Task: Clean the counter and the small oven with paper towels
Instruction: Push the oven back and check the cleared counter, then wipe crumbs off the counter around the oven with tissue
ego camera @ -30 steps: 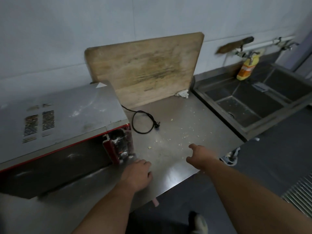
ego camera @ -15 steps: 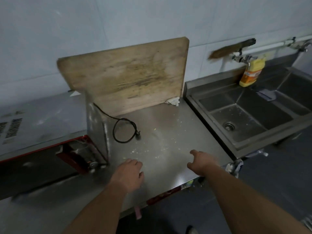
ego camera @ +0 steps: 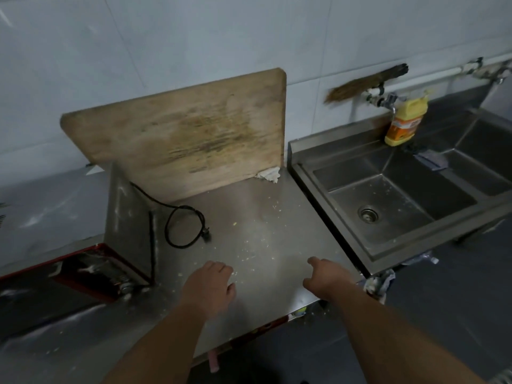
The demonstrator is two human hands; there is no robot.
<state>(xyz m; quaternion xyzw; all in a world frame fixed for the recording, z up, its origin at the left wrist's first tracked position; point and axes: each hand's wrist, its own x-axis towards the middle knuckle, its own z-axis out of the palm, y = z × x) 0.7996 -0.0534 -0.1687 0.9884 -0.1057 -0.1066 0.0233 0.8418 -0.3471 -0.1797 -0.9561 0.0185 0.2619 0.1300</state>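
two bare hands hover low over the near edge of the steel counter, and neither holds a paper towel. the left hand is palm down with its fingers loosely curled together, empty; the right hand is half open, thumb apart from the fingers, also empty, near the counter's front right corner.

just beyond the hands, pale crumbs are scattered across the counter's middle. to the left stands the small oven, its red-framed front facing the person and dusty smears on its top. its black cord lies coiled on the counter beside it, plug loose.

further back, a worn cutting board leans on the tiled wall, and a crumpled white wad, likely a paper towel, sits at its lower right corner. the sink adjoins the counter on the right, with a yellow bottle at its back rim.

the step in hand looks like fetching a towel, since nothing is yet wiped. to do it well, take a fresh towel, move the cord aside first, then sweep crumbs in one direction toward the sink side instead of scattering them, folding the towel to a clean face before doing the oven's top and front.
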